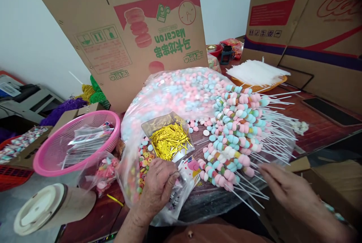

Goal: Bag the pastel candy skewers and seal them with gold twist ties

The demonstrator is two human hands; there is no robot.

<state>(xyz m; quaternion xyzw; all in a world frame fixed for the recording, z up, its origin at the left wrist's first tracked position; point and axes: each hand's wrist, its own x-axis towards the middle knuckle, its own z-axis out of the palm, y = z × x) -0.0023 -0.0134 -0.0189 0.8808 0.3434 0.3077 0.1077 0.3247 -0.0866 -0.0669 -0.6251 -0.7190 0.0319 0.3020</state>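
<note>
My left hand [160, 184] is closed on a clear printed plastic bag [181, 194], its thumb bent over the near part. Just beyond it lies a pile of gold twist ties [171, 141] in an opened pouch. On the right, my right hand [288, 188] is slightly blurred, its fingertips pinched together at the white stick of a candy skewer [240, 160]. That skewer lies at the near side of a heap of pink, blue and white candy skewers [240, 118]. Small ring candies [144, 160] show beside my left hand.
A big clear bag of pastel candies [181, 88] lies before a Macaron carton [158, 28]. At left are a pink basket [39, 160] of printed packets and a lidded cup [76, 201]. White sticks [257, 72] fill an orange basket; a phone [332, 111] lies at right.
</note>
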